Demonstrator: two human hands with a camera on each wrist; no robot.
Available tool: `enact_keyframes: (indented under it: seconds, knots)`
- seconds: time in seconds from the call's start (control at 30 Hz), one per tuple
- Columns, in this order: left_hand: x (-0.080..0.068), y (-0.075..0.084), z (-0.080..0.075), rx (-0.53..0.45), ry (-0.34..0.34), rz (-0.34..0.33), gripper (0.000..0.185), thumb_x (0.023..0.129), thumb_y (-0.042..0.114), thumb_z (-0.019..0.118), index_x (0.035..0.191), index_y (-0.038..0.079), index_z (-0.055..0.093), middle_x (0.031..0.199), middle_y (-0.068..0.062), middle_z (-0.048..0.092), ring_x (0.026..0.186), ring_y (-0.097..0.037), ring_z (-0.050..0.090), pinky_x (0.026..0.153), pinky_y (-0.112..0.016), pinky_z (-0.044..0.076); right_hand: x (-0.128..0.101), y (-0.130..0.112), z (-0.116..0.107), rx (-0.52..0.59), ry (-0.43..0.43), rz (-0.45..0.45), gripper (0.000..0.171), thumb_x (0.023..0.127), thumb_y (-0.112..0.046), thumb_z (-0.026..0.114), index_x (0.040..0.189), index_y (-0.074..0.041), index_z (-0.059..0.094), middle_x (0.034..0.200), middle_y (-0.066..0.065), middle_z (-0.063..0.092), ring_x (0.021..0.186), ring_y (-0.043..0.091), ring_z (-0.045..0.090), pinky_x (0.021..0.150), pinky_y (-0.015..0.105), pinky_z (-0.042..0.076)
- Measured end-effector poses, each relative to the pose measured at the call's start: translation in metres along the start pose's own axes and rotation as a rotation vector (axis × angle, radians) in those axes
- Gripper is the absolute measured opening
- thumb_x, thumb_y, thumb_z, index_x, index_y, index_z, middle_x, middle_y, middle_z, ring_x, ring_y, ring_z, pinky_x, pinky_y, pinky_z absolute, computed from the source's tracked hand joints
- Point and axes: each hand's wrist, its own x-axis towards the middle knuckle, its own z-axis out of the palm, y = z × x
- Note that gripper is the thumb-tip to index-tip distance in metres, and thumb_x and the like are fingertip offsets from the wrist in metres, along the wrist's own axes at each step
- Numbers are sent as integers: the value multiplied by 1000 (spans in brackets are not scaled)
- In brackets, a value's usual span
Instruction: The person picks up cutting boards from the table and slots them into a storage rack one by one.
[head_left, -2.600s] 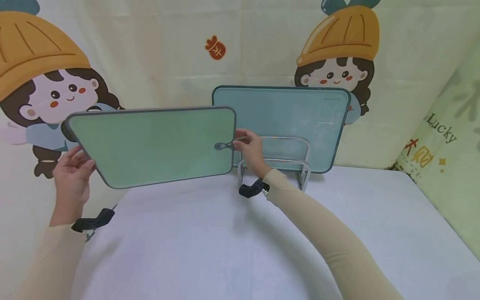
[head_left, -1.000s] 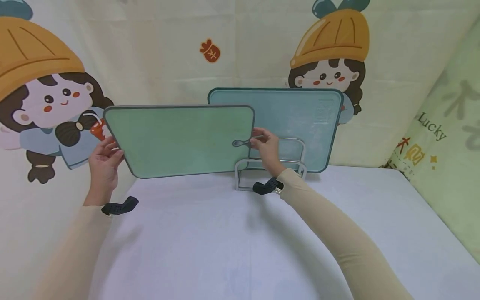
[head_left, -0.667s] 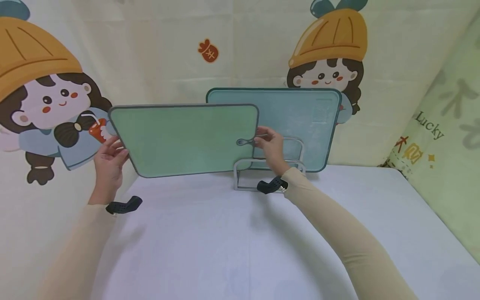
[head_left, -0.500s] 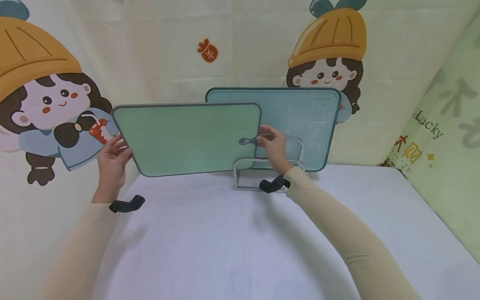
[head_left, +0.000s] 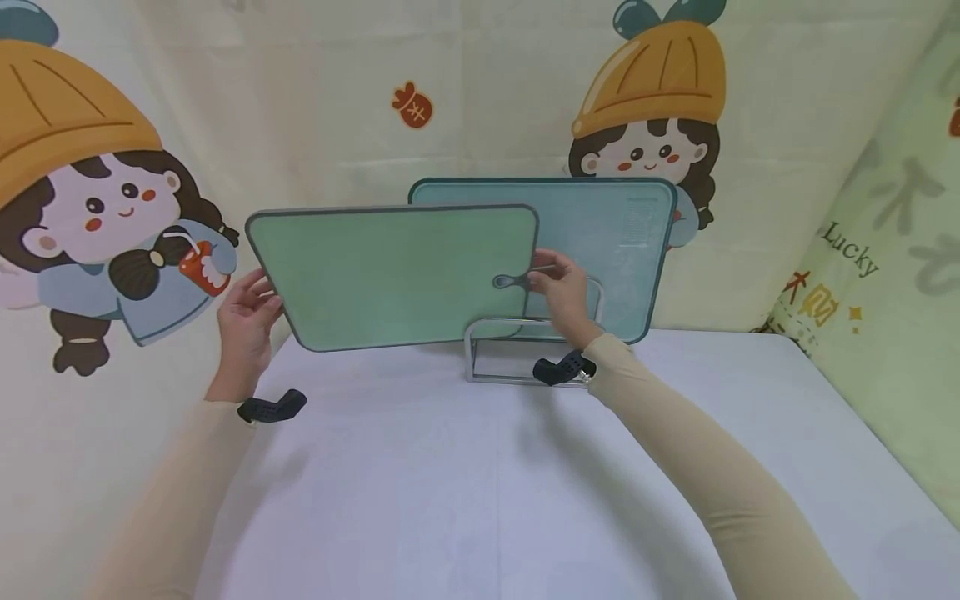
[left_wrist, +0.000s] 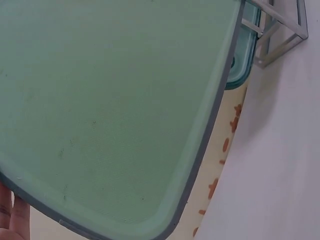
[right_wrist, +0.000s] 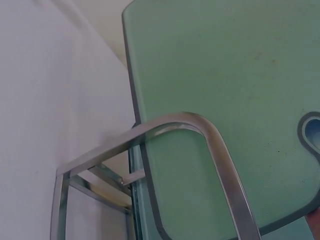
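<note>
A pale green cutting board (head_left: 390,275) with a grey rim and a small hanging loop (head_left: 505,282) is held up over the table, its left end lifted slightly. My left hand (head_left: 246,325) grips its left edge. At the right edge, beside the loop, my right hand (head_left: 564,296) pinches the board with the thumb in front. The board's lower right corner lies behind the front bar of a metal rack (right_wrist: 222,165). Further back, a teal cutting board (head_left: 600,225) stands upright in the same rack, partly hidden by the green board and my right hand.
The rack's base (head_left: 501,380) stands on a table (head_left: 420,492) with a white cloth. Behind it hangs a cream backdrop (head_left: 322,108) printed with cartoon girls, and a patterned cloth (head_left: 892,275) borders the table at right. Each wrist wears a black band.
Both hands have carried the green board to the right. Its lower right corner has gone from left of the rack to behind the front bar. The teal board stays in the rack.
</note>
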Motion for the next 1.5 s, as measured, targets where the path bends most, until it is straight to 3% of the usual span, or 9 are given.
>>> enact_keyframes:
  seconds: [0.37, 0.57, 0.8, 1.2, 1.5]
  knots:
    - [3, -5, 20, 29, -29, -7, 39, 86, -3, 60, 123, 9, 60, 99, 0, 67, 86, -12, 64, 77, -17, 56, 2, -8, -18, -4, 23, 25, 30, 84, 10, 60, 114, 2, 60, 86, -6, 60, 76, 5, 60, 67, 19, 56]
    - [3, -8, 29, -15, -63, -24, 39, 85, -3, 61, 122, 9, 61, 98, -1, 67, 85, -13, 63, 77, -19, 56, 3, -12, -28, -28, 28, 8, 30, 85, 9, 60, 114, 3, 60, 87, -6, 60, 79, 5, 61, 68, 19, 56]
    - [7, -14, 41, -3, -78, 13, 37, 84, -7, 61, 119, 8, 63, 96, -2, 67, 84, -13, 62, 76, -19, 56, 3, -20, -39, -44, 40, -9, 29, 86, 7, 60, 114, 1, 60, 89, -5, 60, 80, 6, 61, 70, 18, 56]
    - [10, -26, 63, 42, -75, -28, 37, 86, -6, 59, 119, 11, 62, 94, 1, 64, 83, -11, 60, 75, -16, 56, 5, -25, -59, -35, 71, -8, 27, 84, 12, 59, 104, -7, 63, 86, -5, 59, 77, 5, 60, 65, 17, 55]
    - [9, -35, 79, 83, -112, -23, 37, 88, -4, 57, 122, 11, 61, 96, 1, 64, 85, -11, 61, 78, -17, 55, 7, -27, -76, -6, 115, 6, 32, 84, 14, 57, 95, -15, 64, 85, -5, 59, 77, 5, 60, 64, 16, 56]
